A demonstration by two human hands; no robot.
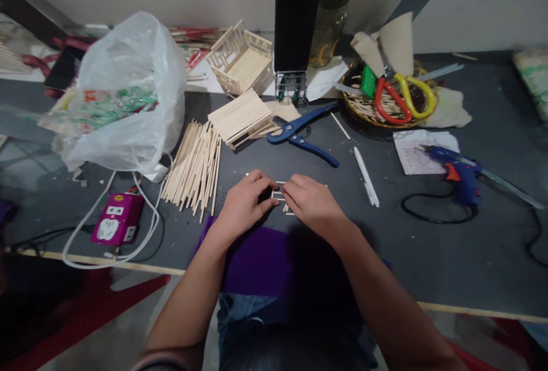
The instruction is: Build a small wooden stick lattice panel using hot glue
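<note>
Between my two hands, close to the near side of the dark table, is a small frame of thin wooden sticks. My left hand pinches its left end between thumb and fingers. From the other side, the bent fingers of my right hand close on the right part and cover much of it. A few short cut stick pieces lie just below the frame. Left of my left hand spreads a pile of loose wooden sticks. A blue-handled cutter lies beyond my hands, its handles apart.
Behind stand a slatted stick panel and a miniature stick chair. To the right are a white pen, a blue glue gun and a basket with scissors. A plastic bag and purple power box sit left.
</note>
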